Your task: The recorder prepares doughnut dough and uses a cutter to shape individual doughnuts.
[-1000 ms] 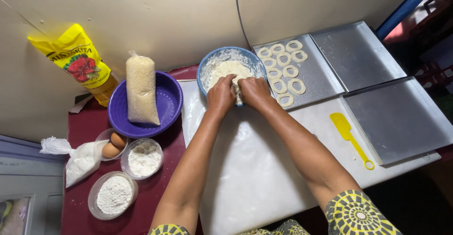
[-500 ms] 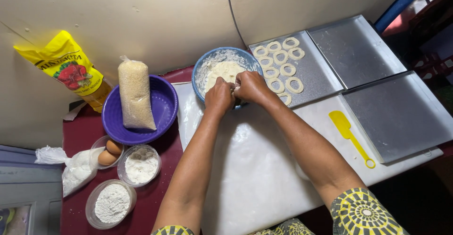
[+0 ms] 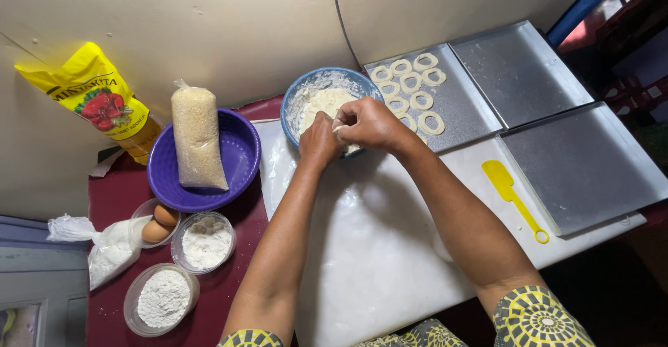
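Both hands are meeting over the near rim of the blue bowl [image 3: 327, 103]: the right hand [image 3: 372, 125] and the left hand [image 3: 319, 140] are pinching a small pale strip of dough [image 3: 339, 128] between fingertips, keeping it above the bowl's dough mass so crumbs are falling back in. Just right, finished dough rings [image 3: 412, 89] are lying in rows on a metal tray [image 3: 465, 110], within easy reach, while a yellow spatula [image 3: 513, 197] is resting on the white sheet [image 3: 362, 249].

Dough bowl [image 3: 306, 96] left of ring tray [image 3: 459, 110]
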